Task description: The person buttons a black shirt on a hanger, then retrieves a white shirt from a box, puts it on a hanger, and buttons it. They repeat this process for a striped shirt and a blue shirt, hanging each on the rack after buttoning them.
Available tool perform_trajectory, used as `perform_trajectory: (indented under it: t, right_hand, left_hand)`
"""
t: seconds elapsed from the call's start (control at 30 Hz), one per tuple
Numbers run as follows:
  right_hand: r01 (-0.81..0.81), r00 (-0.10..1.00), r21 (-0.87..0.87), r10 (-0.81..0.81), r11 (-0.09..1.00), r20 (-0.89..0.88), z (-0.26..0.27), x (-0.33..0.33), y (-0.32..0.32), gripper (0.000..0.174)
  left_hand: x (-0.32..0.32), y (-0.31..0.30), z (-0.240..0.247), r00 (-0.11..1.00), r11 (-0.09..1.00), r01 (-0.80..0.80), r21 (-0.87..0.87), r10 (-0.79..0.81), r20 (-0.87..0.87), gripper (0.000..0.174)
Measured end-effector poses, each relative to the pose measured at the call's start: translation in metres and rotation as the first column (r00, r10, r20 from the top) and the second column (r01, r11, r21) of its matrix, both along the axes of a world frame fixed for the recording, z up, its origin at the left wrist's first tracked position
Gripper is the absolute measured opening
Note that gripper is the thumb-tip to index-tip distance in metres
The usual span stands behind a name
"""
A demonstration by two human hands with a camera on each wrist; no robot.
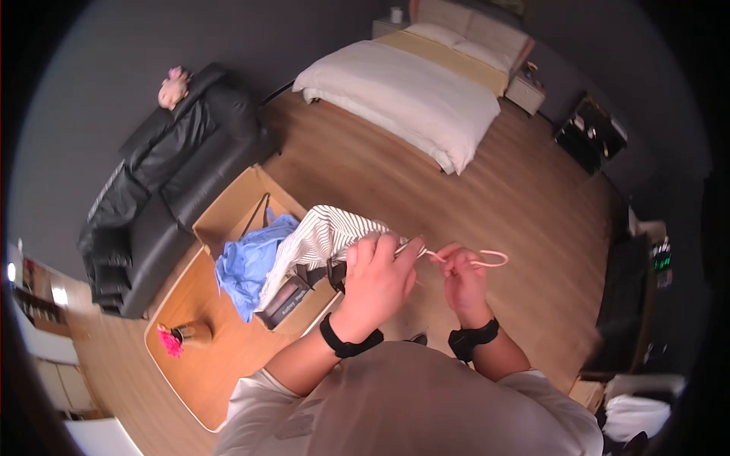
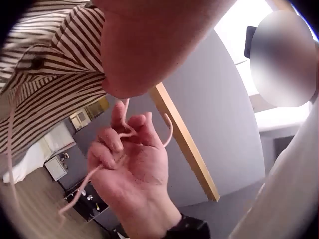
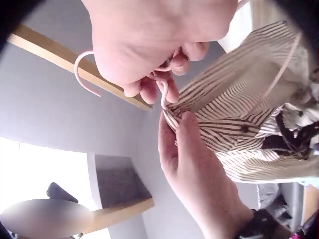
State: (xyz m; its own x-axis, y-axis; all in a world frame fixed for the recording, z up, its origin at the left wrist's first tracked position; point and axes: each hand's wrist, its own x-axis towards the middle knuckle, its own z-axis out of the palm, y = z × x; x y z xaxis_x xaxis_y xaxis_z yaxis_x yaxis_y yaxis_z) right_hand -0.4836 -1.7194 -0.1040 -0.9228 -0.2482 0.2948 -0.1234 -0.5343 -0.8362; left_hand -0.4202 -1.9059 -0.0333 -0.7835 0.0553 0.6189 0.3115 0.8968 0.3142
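A pink hanger with a curved hook is gripped by the right hand, whose fingers curl round it just below the hook. The left hand pinches the collar of a striped shirt beside the hanger's neck, thumb and fingers closed on the cloth. In the right wrist view the hanger's twisted neck runs down into the shirt's collar, and a pink hanger arm shows against the cloth. The shirt hangs to the left, over the cardboard box.
A cardboard box on the wooden table holds blue clothing, a dark hanger and a dark labelled box. A vase with pink flowers stands nearby. Beyond are a black sofa and a bed.
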Motion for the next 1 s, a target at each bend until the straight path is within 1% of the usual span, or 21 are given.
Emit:
perform_trajectory:
  t: [0.07,0.13,0.23,0.37,0.43,0.47,0.5,0.53,0.57,0.6,0.63,0.67,0.7,0.73,0.77,0.8,0.83,0.87,0.9,0.93,1.0]
  right_hand:
    - [0.052,0.997,-0.056,-0.056,0.997,-0.057,0.005,-0.003,0.05,0.04]
    - [0.075,0.985,-0.125,-0.093,0.989,-0.147,0.013,-0.002,0.09,0.041]
    - [0.166,0.972,-0.172,-0.19,0.971,-0.138,0.022,0.006,0.146,0.043]
    - [0.262,0.957,-0.202,-0.281,0.944,-0.072,0.02,0.021,0.204,0.035]
    - [0.294,0.952,-0.216,-0.305,0.931,-0.019,0.02,0.028,0.229,0.033]
    - [0.332,0.942,-0.169,-0.335,0.928,0.011,0.021,0.03,0.234,0.034]
    - [0.369,0.93,-0.122,-0.366,0.922,0.042,0.023,0.032,0.235,0.035]
    - [0.405,0.914,-0.072,-0.4,0.912,0.075,0.025,0.035,0.237,0.037]
    - [0.416,0.908,0.049,-0.417,0.908,0.035,0.024,0.039,0.24,0.043]
    - [0.434,0.901,0.151,-0.428,0.888,-0.076,0.019,0.037,0.244,0.045]
    - [0.457,0.888,0.25,-0.421,0.854,-0.184,0.014,0.031,0.247,0.048]
    - [0.48,0.872,0.345,-0.398,0.806,-0.284,0.013,0.027,0.248,0.051]
    - [0.438,0.897,0.463,-0.343,0.77,-0.278,0.015,0.032,0.251,0.057]
    - [0.431,0.899,0.475,-0.319,0.767,-0.3,0.023,0.033,0.248,0.058]
    - [0.421,0.901,0.487,-0.292,0.765,-0.321,0.03,0.031,0.243,0.059]
    - [0.41,0.903,0.5,-0.261,0.763,-0.342,0.033,0.029,0.239,0.059]
    - [0.452,0.871,0.507,-0.239,0.734,-0.43,0.027,0.023,0.236,0.058]
    - [0.5,0.843,0.48,-0.277,0.721,-0.461,0.03,0.02,0.236,0.056]
    - [0.547,0.811,0.451,-0.314,0.705,-0.493,0.034,0.018,0.237,0.054]
    - [0.591,0.778,0.422,-0.348,0.687,-0.523,0.036,0.017,0.237,0.052]
    - [0.794,0.602,0.328,-0.585,0.512,-0.543,0.027,0.018,0.244,0.039]
  left_hand:
    - [-0.018,0.045,0.013,0.988,0.989,0.01,-0.149,-0.032,-0.15,0.041]
    - [-0.03,0.091,0.022,0.981,0.975,0.083,-0.206,-0.117,-0.158,0.042]
    - [-0.048,0.157,0.035,0.96,0.945,0.187,-0.269,-0.233,-0.154,0.038]
    - [-0.055,0.229,0.039,0.905,0.861,0.398,-0.317,-0.425,-0.019,0.035]
    - [-0.054,0.258,0.033,0.884,0.839,0.46,-0.29,-0.464,0.061,0.036]
    - [-0.052,0.269,0.03,0.869,0.826,0.492,-0.276,-0.483,0.102,0.036]
    - [-0.049,0.277,0.029,0.855,0.819,0.518,-0.247,-0.486,0.181,0.041]
    - [-0.047,0.283,0.022,0.82,0.823,0.555,-0.119,-0.518,0.244,0.043]
    - [-0.047,0.287,0.012,0.777,0.817,0.576,0.013,-0.552,0.302,0.045]
    - [-0.047,0.29,0.006,0.728,0.803,0.579,0.143,-0.588,0.353,0.047]
    - [-0.043,0.291,0.012,0.661,0.844,0.496,0.204,-0.519,0.542,0.05]
    - [-0.041,0.291,0.01,0.66,0.85,0.47,0.239,-0.518,0.544,0.051]
    - [-0.04,0.29,0.006,0.659,0.855,0.441,0.273,-0.515,0.548,0.051]
    - [-0.04,0.287,0.001,0.661,0.86,0.407,0.308,-0.51,0.551,0.052]
    - [-0.046,0.28,-0.013,0.684,0.84,0.434,0.326,-0.543,0.487,0.059]
    - [-0.051,0.27,-0.023,0.673,0.823,0.396,0.406,-0.561,0.482,0.058]
    - [-0.056,0.258,-0.028,0.664,0.801,0.351,0.484,-0.578,0.474,0.058]
    - [-0.06,0.247,-0.027,0.658,0.772,0.303,0.558,-0.593,0.464,0.058]
    - [-0.064,0.234,-0.022,0.645,0.718,0.243,0.652,-0.622,0.444,0.037]
    - [-0.069,0.216,-0.023,0.669,0.72,0.282,0.634,-0.621,0.408,0.027]
    - [-0.08,0.175,-0.028,0.715,0.724,0.352,0.593,-0.617,0.328,0.01]
